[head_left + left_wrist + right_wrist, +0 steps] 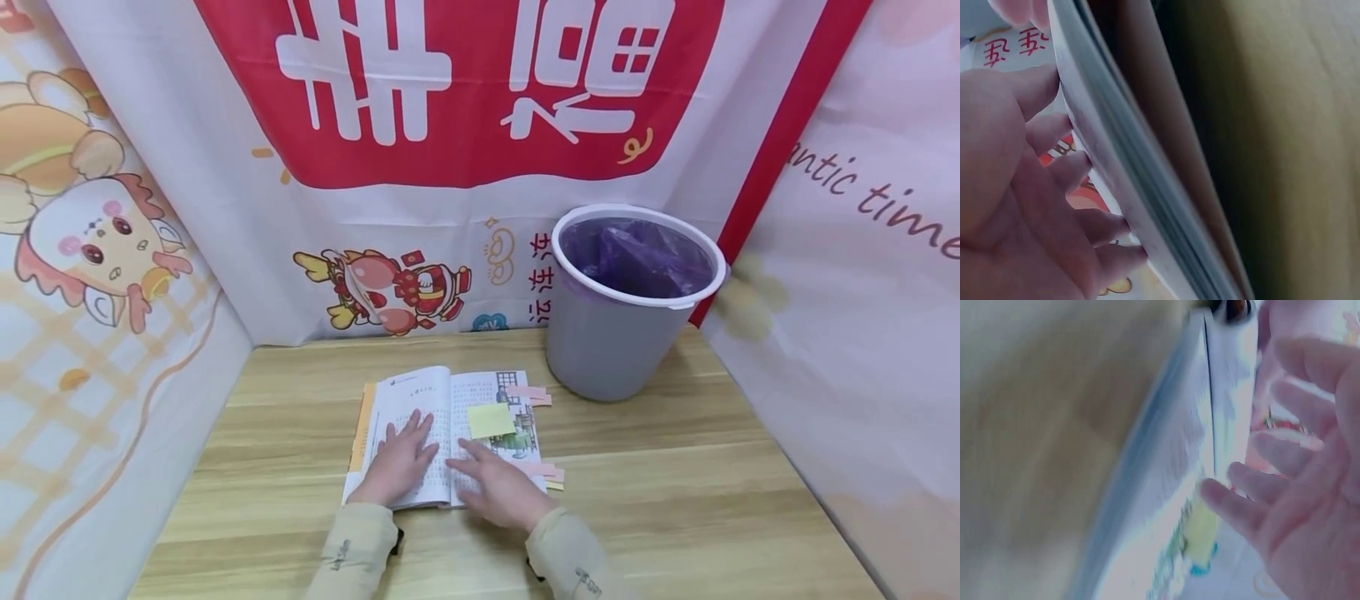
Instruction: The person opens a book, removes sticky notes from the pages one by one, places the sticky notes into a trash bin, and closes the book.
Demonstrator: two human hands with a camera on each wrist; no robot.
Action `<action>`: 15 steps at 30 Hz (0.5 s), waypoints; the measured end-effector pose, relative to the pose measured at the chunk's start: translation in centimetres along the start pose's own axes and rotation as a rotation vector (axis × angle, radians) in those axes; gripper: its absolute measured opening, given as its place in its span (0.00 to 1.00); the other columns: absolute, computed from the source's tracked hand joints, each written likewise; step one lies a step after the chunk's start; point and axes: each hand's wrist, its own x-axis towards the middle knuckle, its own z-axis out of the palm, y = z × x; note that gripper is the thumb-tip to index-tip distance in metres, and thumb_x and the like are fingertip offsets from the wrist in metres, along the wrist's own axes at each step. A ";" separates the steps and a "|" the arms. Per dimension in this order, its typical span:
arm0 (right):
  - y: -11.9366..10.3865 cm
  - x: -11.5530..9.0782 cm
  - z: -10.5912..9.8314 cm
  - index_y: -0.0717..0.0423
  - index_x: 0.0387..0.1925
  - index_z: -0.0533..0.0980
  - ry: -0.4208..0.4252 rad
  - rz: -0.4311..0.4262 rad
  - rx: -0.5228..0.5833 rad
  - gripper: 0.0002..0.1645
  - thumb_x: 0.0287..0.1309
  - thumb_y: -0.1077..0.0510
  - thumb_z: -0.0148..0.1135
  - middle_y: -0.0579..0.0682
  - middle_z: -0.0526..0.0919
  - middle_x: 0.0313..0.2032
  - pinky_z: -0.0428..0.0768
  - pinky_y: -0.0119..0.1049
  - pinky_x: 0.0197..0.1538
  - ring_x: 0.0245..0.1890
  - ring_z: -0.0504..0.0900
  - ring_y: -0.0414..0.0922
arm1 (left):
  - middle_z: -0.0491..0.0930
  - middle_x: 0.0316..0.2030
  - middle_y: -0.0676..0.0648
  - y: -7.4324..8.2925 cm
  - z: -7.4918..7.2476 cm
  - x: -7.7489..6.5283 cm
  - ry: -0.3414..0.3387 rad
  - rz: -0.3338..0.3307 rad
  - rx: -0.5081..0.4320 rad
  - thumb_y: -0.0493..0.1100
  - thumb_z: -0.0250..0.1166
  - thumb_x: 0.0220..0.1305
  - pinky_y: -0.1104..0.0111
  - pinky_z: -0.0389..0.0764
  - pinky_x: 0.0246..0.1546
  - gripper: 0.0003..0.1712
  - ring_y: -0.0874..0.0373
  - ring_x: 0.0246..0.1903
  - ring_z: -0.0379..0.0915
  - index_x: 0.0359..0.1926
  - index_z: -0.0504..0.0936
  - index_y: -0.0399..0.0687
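An open book (431, 398) lies on the wooden table, its left page printed with text and its right page with text and a picture. My left hand (401, 458) rests on the left page, fingers spread; in the left wrist view its fingertips touch the page of the book (1116, 150). Over the lower right page is my right hand (495, 483), fingers extended and apart. In the right wrist view this hand (1297, 469) appears just off the page, holding nothing. A yellow sticky note (491, 421) is on the right page.
Pink tabs (534, 392) stick out from the book's right edge. A grey bin (618, 342) with a white rim and purple liner stands at the back right of the table (675, 500). Printed cloth (480, 196) hangs behind, with patterned walls at both sides.
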 end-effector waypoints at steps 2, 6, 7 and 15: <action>0.7 -0.1 -1.1 0.51 0.64 0.75 0.083 0.027 -0.037 0.27 0.63 0.53 0.65 0.57 0.70 0.67 0.72 0.52 0.64 0.64 0.71 0.56 | 0.53 0.74 0.36 0.6 0.0 0.0 0.013 0.004 0.024 0.52 0.57 0.73 0.34 0.50 0.66 0.34 0.24 0.69 0.44 0.73 0.63 0.43; 2.2 0.3 -2.2 0.54 0.56 0.81 0.203 0.078 -0.145 0.22 0.58 0.57 0.70 0.56 0.79 0.57 0.76 0.50 0.59 0.56 0.78 0.54 | 0.55 0.71 0.28 2.4 0.6 -0.2 0.054 0.008 0.105 0.51 0.63 0.69 0.40 0.59 0.66 0.38 0.27 0.69 0.50 0.70 0.65 0.32; 2.5 0.5 -2.3 0.54 0.55 0.81 0.211 0.089 -0.169 0.22 0.57 0.57 0.71 0.55 0.80 0.56 0.77 0.50 0.59 0.55 0.78 0.54 | 0.53 0.71 0.26 2.9 0.8 -0.3 0.059 0.008 0.126 0.52 0.64 0.67 0.40 0.58 0.66 0.40 0.27 0.69 0.49 0.70 0.65 0.31; 4.1 1.9 -2.1 0.52 0.55 0.81 0.179 0.137 -0.276 0.26 0.53 0.56 0.75 0.55 0.80 0.56 0.75 0.51 0.60 0.55 0.77 0.55 | 0.41 0.70 0.18 4.9 3.0 -0.6 0.075 -0.027 0.217 0.67 0.75 0.46 0.34 0.50 0.66 0.64 0.19 0.68 0.37 0.75 0.58 0.38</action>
